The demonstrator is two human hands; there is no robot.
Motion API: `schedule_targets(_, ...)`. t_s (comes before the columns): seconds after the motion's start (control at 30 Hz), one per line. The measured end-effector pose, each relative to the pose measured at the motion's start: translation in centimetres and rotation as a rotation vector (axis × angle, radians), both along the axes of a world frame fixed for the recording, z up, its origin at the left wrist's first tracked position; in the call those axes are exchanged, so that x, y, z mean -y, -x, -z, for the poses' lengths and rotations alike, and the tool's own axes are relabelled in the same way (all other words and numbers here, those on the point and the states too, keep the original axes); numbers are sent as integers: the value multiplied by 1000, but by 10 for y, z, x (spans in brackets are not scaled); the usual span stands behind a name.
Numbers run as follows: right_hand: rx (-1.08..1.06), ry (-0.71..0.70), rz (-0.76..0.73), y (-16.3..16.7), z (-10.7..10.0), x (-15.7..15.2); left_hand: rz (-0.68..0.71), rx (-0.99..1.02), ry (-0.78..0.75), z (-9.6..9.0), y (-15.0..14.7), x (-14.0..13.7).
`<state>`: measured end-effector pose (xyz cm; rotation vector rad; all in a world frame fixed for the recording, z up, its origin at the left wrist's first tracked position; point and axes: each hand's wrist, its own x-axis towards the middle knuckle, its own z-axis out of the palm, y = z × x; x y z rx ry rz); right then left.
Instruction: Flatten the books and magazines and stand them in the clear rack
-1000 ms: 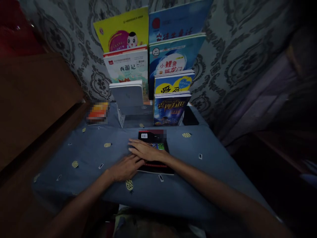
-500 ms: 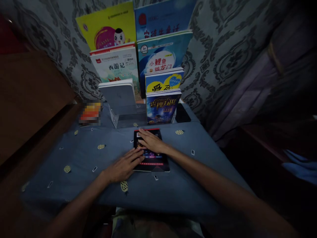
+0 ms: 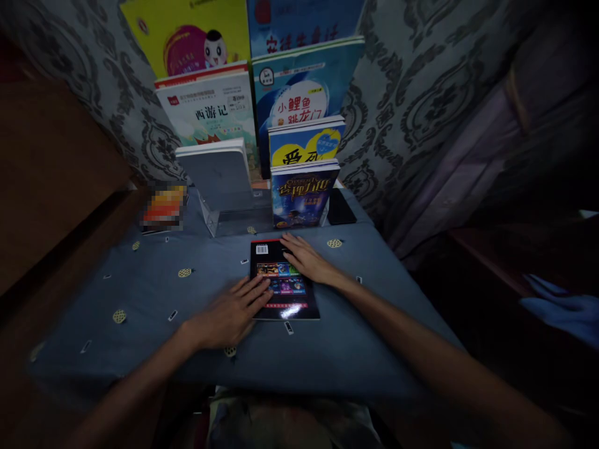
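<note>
A black book [image 3: 285, 308] lies closed and flat on the blue patterned tablecloth [image 3: 154, 293]. Its upper face shows a barcode, rows of small coloured pictures and a red line of text. My left hand [image 3: 238, 307] rests on the book's lower left edge, fingers stretched out and lying flat. Across the upper right edge of the book lies my right hand [image 3: 306, 257], its fingers extended, palm down. Neither hand grips anything. Parts of the book's two side edges are hidden under my hands.
Behind the book stands a clear stand [image 3: 234, 222] holding several upright books, among them a blue one [image 3: 304, 196] and a grey one [image 3: 219, 181]. A dark flat object [image 3: 341, 207] lies right of it. A blurred orange item [image 3: 163, 209] sits at left. Patterned curtain [image 3: 421, 81] hangs behind.
My right hand has slid right across the book, from its upper middle to its right edge, uncovering the barcode and more pictures. My left hand stays at the left edge. The view has shifted slightly.
</note>
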<state>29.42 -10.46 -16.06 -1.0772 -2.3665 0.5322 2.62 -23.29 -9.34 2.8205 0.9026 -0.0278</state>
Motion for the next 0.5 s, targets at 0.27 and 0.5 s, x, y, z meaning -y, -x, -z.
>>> schedule_targets(0.27, -52, 18, -42, -5, -3, 0, -87, 90, 74, 7, 2, -25)
schedule_targets(0.5, -69, 16, -33, -5, -1, 0, -247, 188, -44, 32, -16, -85)
